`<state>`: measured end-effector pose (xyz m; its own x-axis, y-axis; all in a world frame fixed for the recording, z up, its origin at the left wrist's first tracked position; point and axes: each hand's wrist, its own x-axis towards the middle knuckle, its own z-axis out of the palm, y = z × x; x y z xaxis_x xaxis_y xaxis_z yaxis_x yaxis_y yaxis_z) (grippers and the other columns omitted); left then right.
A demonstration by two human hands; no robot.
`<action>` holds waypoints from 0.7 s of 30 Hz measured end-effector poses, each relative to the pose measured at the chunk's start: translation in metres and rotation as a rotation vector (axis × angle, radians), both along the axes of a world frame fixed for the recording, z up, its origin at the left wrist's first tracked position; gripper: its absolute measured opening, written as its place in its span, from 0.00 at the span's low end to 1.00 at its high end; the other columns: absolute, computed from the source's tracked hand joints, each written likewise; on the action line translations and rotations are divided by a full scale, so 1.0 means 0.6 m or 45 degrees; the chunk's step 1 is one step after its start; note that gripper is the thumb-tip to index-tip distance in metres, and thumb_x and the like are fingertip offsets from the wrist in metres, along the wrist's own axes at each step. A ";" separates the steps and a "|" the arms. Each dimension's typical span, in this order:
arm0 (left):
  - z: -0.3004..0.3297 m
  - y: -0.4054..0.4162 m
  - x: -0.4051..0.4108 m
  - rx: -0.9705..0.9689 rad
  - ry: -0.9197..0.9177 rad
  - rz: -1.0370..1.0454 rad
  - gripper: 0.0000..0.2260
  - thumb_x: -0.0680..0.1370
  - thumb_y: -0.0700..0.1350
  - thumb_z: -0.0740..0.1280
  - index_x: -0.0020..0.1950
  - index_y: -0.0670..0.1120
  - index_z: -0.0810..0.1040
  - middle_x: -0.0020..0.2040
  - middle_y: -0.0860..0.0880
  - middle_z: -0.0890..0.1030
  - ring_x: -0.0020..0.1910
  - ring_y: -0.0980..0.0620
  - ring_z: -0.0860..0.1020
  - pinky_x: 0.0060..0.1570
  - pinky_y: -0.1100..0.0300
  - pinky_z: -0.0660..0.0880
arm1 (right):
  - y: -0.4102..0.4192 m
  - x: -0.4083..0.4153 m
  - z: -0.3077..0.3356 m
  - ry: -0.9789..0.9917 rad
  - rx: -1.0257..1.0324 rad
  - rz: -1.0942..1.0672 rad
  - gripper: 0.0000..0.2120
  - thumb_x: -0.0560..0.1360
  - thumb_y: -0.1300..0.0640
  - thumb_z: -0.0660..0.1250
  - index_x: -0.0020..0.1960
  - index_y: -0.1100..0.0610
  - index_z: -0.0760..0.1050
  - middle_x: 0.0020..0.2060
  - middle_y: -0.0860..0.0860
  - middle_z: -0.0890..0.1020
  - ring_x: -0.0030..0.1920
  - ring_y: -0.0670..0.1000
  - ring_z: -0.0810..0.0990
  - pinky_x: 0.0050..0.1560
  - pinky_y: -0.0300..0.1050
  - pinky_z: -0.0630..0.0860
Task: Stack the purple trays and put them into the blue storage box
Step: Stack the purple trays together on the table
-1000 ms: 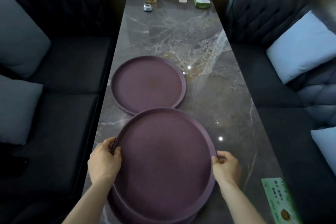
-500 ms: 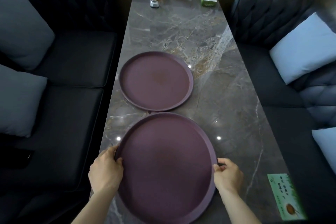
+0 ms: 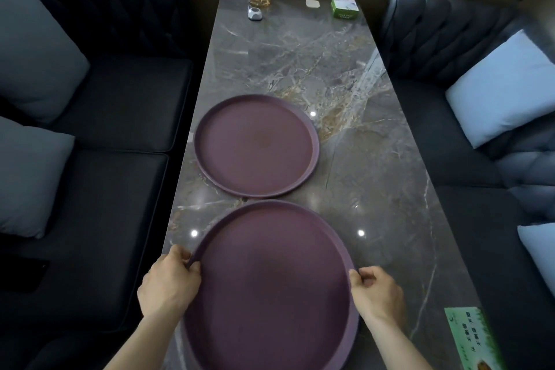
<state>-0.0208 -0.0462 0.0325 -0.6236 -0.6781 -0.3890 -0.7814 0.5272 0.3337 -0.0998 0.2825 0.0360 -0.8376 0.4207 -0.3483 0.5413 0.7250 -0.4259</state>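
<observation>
two purple trays on the marble counter, head view. near tray at the near edge of the counter; left hand holds its left rim, fingers curled closed over the rim; right hand holds the right rim, fingers closed on it. far tray lies flat mid-counter toward the left edge, just beyond the near tray, rims almost touching. green box at far right corner; green card at near right corner.
</observation>
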 end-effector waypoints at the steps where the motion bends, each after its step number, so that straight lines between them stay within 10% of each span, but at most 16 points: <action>1: 0.003 -0.003 -0.013 -0.004 0.008 0.006 0.12 0.76 0.56 0.65 0.56 0.54 0.76 0.56 0.51 0.81 0.50 0.44 0.79 0.46 0.51 0.72 | 0.000 -0.015 0.004 0.023 -0.005 0.005 0.06 0.73 0.46 0.70 0.44 0.49 0.79 0.39 0.45 0.84 0.45 0.54 0.80 0.41 0.46 0.72; 15: 0.000 -0.073 -0.299 0.349 0.403 0.502 0.27 0.76 0.59 0.65 0.72 0.48 0.70 0.66 0.47 0.79 0.63 0.42 0.77 0.60 0.47 0.71 | -0.076 -0.362 0.010 0.043 -0.395 0.201 0.10 0.72 0.51 0.73 0.52 0.53 0.83 0.39 0.46 0.84 0.47 0.53 0.84 0.55 0.55 0.80; 21: -0.026 -0.102 -0.379 0.589 0.543 0.640 0.41 0.69 0.68 0.64 0.79 0.53 0.60 0.75 0.48 0.70 0.71 0.44 0.72 0.70 0.46 0.68 | -0.149 -0.464 0.001 0.049 -0.532 0.213 0.31 0.71 0.46 0.74 0.71 0.50 0.71 0.64 0.55 0.78 0.64 0.54 0.77 0.68 0.54 0.72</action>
